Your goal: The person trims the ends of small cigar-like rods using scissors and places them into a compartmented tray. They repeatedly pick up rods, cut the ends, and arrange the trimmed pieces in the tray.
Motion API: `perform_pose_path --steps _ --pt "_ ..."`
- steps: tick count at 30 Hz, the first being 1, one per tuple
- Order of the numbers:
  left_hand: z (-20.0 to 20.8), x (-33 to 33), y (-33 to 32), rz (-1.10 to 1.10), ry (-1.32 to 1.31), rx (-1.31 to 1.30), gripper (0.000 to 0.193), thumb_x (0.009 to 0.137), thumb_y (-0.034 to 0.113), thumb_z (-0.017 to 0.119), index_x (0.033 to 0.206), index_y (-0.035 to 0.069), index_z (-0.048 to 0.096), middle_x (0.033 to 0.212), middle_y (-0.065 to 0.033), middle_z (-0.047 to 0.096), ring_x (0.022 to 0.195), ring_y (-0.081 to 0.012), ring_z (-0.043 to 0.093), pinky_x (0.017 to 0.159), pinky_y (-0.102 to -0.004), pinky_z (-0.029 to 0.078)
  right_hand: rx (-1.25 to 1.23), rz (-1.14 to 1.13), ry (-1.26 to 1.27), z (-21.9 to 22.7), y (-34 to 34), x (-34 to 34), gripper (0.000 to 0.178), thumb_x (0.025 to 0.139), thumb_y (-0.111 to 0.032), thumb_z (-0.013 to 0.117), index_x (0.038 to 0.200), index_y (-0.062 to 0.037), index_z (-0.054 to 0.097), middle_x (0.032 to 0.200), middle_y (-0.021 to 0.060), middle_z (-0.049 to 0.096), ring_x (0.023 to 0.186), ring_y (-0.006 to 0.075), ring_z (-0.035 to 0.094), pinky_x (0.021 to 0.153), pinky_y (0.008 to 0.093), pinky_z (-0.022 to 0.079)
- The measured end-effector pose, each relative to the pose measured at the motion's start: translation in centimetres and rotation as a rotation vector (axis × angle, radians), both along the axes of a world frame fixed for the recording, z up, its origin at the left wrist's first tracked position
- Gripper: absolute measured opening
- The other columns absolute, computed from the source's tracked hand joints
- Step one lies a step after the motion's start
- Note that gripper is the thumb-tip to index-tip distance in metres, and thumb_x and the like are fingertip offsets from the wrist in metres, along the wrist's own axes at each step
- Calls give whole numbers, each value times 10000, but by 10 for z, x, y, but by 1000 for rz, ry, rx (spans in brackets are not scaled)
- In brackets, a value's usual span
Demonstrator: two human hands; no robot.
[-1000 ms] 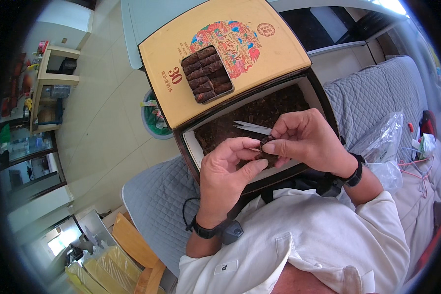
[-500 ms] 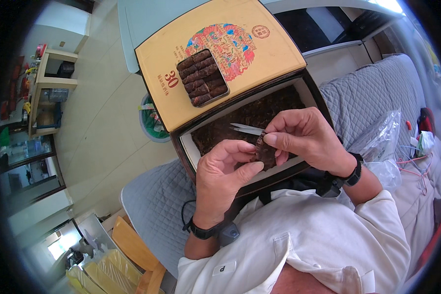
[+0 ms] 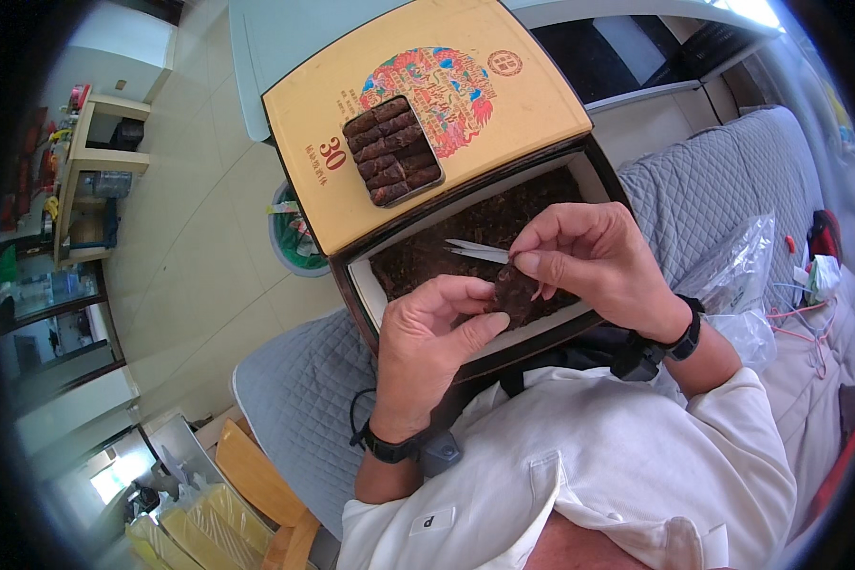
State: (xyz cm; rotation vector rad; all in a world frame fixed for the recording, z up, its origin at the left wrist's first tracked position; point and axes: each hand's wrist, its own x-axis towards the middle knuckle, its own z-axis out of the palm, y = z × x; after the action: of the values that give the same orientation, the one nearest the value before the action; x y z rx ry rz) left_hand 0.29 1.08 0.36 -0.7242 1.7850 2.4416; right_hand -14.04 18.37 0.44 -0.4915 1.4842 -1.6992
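My left hand (image 3: 429, 328) pinches a crinkled dark brown tobacco leaf (image 3: 514, 294) between thumb and fingers. At the leaf's upper right edge, the thumb and forefinger of my right hand (image 3: 579, 255) are pressed together on it. Two slim silver blades, like small scissors (image 3: 478, 251), stick out leftward from beside my right fingertips; their handles are hidden, and whether that hand holds them I cannot tell. Both hands are above an open box (image 3: 359, 275) with shredded dark brown tobacco (image 3: 427, 242) inside. A metal tin (image 3: 443, 174) of several short dark cigars (image 3: 385, 144) lies on the box's yellow lid.
The decorated yellow lid (image 3: 522, 104) lies folded back beyond the box. A green-lined bin (image 3: 294, 237) stands left of it on the tiled floor (image 3: 199, 228). Grey quilted padding (image 3: 712, 176) covers the seat, with clear plastic bags (image 3: 731, 275) at the right.
My right hand has shifted slightly, its fingers drawn closer at the leaf's edge. The leaf has turned and shows a broader, flatter face. My left hand keeps its pinch almost in place.
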Motion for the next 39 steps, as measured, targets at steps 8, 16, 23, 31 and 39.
perform_pose_path --steps 8,16,23,31,39 --pt "2 -2 1 3 -36 9 249 862 -84 747 1097 -17 695 991 -40 706 925 -105 662 852 -249 540 -8 49 63 0 -3 7 167 960 -99 714 1032 40 656 827 31 672 703 52 595 623 215 505" --pt "1 -3 2 -37 -20 -26 205 866 -87 735 1059 -31 694 1003 -52 716 944 -108 665 864 -255 542 92 100 152 0 -2 9 213 944 -109 737 825 42 647 670 18 602 631 47 508 547 246 435" --pt "-4 -3 0 -12 -3 -10 162 837 -103 749 981 -36 712 953 -44 719 907 -104 662 836 -249 540 115 120 125 -2 -1 9 293 965 -114 714 757 22 559 646 -16 487 628 42 390 509 262 335" --pt "-9 0 -4 -36 14 -8 152 782 -134 759 875 -15 741 931 -60 717 866 -118 662 818 -259 545 153 181 90 2 -2 7 256 959 -135 726 806 38 613 655 -10 527 641 39 427 532 255 374" --pt "-13 4 -7 7 10 156 155 765 -126 792 854 -7 750 972 -55 711 885 -128 661 835 -269 538 91 215 230 -4 2 6 197 931 -124 754 873 51 684 679 27 635 632 63 509 567 252 437"
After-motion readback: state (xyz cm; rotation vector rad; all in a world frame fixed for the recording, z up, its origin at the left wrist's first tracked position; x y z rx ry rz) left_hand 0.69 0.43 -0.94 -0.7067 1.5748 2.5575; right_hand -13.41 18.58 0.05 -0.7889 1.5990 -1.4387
